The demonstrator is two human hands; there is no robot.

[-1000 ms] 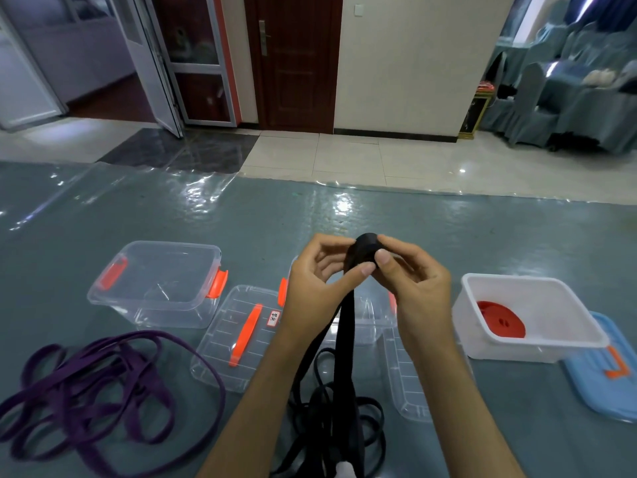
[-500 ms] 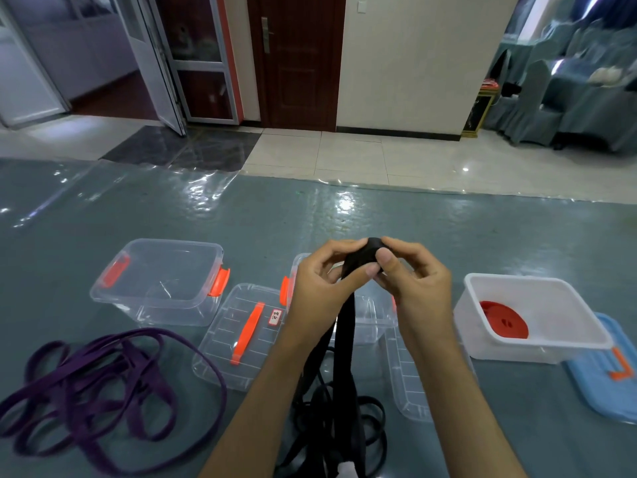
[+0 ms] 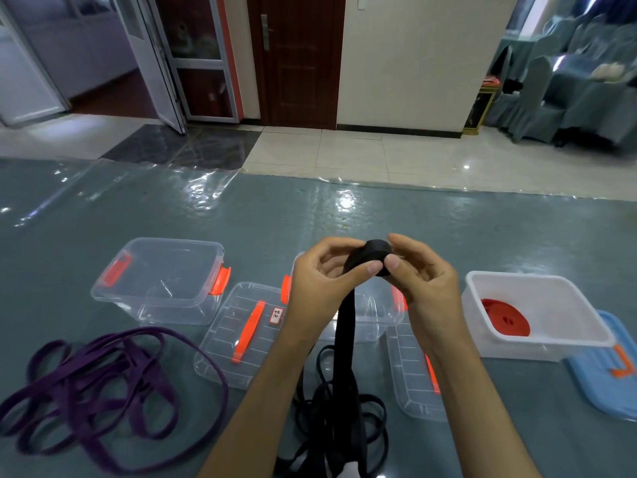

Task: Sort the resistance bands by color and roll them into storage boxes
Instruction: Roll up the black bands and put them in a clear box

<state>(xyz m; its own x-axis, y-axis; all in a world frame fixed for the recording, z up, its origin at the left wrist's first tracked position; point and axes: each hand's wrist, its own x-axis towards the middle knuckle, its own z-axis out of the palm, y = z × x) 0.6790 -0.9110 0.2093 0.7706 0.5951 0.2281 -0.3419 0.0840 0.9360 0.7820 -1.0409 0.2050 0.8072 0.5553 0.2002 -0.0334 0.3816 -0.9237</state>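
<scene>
A small tight roll of black resistance band [image 3: 368,257] is held above the table between both hands. My left hand [image 3: 320,284] pinches it from the left and my right hand [image 3: 422,281] from the right. The band's tail [image 3: 344,339] hangs straight down to a loose black pile [image 3: 339,412] at the near edge. Purple bands [image 3: 103,384] lie tangled at the left. A rolled red band [image 3: 505,317] sits in the white box [image 3: 537,341] at the right. A clear box [image 3: 162,281] stands open at the left; another clear box [image 3: 374,322] is partly hidden behind my hands.
Two clear lids [image 3: 246,331] [image 3: 413,374] with orange handles lie flat in front of the clear boxes. A blue lid [image 3: 606,370] rests at the right of the white box. The table has a grey-green cover under glossy plastic [image 3: 344,215].
The roll has stayed between my fingers at about the same height, my fingers shifting slightly around it. The view has drifted a little.
</scene>
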